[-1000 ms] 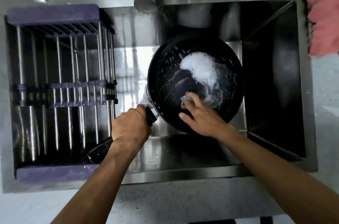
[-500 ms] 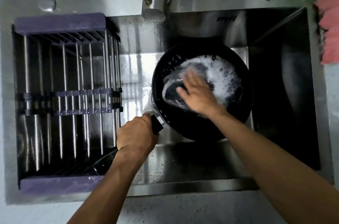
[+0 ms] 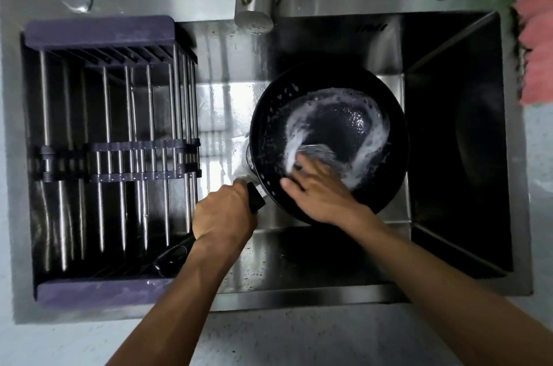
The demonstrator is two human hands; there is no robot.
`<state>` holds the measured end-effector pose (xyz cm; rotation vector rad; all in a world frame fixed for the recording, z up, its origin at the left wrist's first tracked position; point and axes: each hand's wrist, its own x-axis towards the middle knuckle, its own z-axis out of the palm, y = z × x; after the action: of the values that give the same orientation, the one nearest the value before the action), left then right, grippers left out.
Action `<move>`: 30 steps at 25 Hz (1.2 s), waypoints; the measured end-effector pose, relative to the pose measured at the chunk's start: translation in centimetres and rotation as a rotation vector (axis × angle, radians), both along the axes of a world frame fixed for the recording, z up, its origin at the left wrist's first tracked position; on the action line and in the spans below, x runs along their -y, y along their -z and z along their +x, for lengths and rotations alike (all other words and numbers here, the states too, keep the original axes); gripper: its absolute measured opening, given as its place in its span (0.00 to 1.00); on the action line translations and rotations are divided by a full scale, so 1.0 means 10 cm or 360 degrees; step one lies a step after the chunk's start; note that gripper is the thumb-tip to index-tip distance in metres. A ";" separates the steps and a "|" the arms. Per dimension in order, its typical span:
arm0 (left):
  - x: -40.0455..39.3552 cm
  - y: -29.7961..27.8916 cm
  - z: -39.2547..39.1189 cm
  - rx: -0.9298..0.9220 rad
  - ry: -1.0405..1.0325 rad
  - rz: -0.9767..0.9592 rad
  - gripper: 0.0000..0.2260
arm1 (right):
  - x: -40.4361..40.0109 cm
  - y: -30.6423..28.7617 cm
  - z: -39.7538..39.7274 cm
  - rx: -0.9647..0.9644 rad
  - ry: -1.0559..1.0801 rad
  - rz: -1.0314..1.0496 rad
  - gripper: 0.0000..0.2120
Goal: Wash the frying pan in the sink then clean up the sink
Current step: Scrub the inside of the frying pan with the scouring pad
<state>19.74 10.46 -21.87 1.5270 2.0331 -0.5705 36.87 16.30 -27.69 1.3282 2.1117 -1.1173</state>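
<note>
One pan (image 3: 329,138) sits in the sink (image 3: 314,258); the left hand (image 3: 223,213) grips its handle (image 3: 256,196), and the right hand (image 3: 317,189) presses one scrubber (image 3: 317,150) into the suds (image 3: 368,138). One rack (image 3: 110,153) fills the sink's left side, one tap (image 3: 254,3) stands above, and a pink cloth (image 3: 535,51) lies right.

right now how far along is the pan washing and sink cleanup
Done: the frying pan is soaped, with foam ringing its inside. In hand: the left hand grips the handle while the right hand presses a scrubber into the pan. Left: rinsing, since the faucet shows no water, then cleaning the sink.
</note>
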 end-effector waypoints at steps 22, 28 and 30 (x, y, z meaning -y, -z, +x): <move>0.00 -0.02 0.00 -0.0010 0.0016 -0.0002 0.16 | -0.38 0.18 -0.05 0.0290 0.0447 -0.0054 0.34; 0.00 -0.02 0.00 0.0054 -0.0017 0.0008 0.17 | -0.74 0.32 -0.15 -0.0156 0.0521 0.0276 0.30; 0.00 -0.02 -0.02 0.0039 0.0016 0.0022 0.16 | -0.62 0.38 0.03 0.0024 0.0467 0.0276 0.31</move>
<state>19.57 10.44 -21.69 1.5456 2.0159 -0.5404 37.15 22.49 -31.50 1.7667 2.0889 -1.0465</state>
